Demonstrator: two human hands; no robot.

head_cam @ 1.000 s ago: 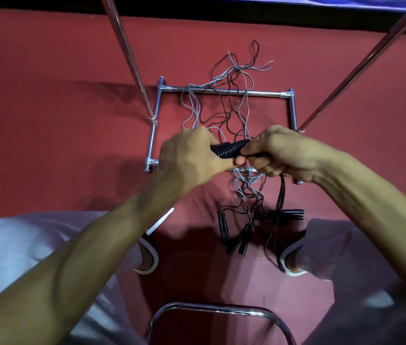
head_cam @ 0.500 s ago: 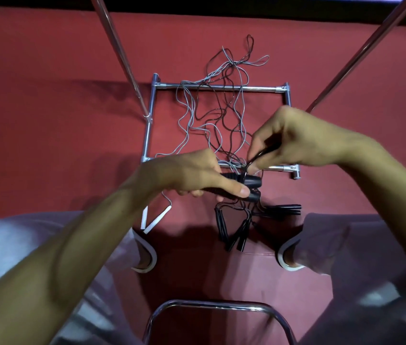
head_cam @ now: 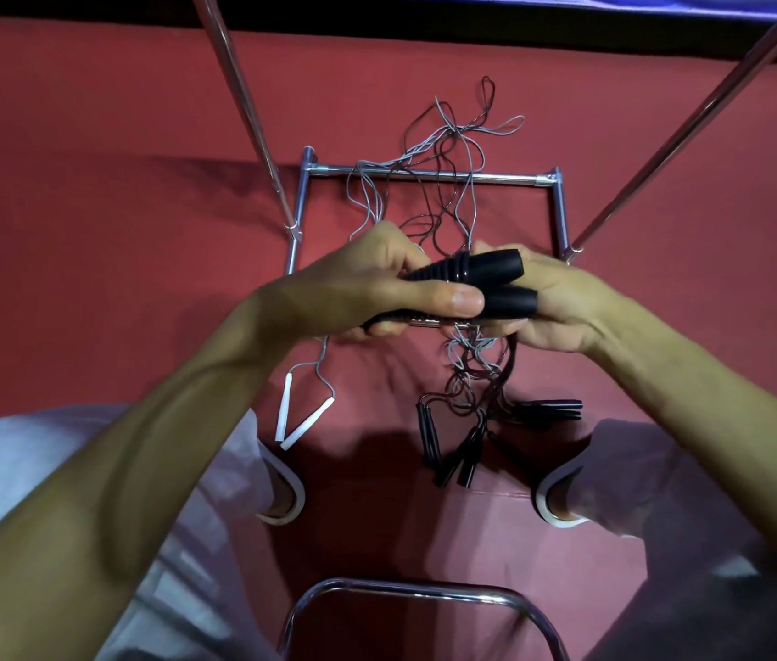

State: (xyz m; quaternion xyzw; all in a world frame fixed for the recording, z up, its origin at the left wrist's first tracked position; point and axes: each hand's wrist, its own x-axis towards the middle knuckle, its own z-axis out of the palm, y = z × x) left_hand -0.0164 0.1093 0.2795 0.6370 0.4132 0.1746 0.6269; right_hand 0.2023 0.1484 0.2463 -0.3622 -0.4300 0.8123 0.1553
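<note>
Both hands hold 2 black handles (head_cam: 496, 268) just above the near bar of the metal frame (head_cam: 424, 173), hiding most of that bar. The handles lie side by side and touching, both level, with their blunt ends pointing right. Each is glossy black: a smooth round barrel at the right end, and a narrower part ringed with ridges that tapers to the left.

The left hand (head_cam: 377, 293) grips the ridged ends, its fingers curled round them and its thumb pressed flat along the nearer handle. The right hand (head_cam: 553, 307) cups the smooth barrels from behind and below, fingers curled round them; its fingertips are hidden.

Thin grey and dark cords (head_cam: 453, 150) loop in a tangle across the frame, spill past its far bar and run under the hands. Nearer than the frame, a bunch of black grips (head_cam: 453, 450) lies on the red floor (head_cam: 90, 231) at the cords' ends. To the frame's near left lie 2 white grips (head_cam: 300, 422) on a grey cord. 2 slanting poles (head_cam: 243, 102) meet the frame's sides.
</note>
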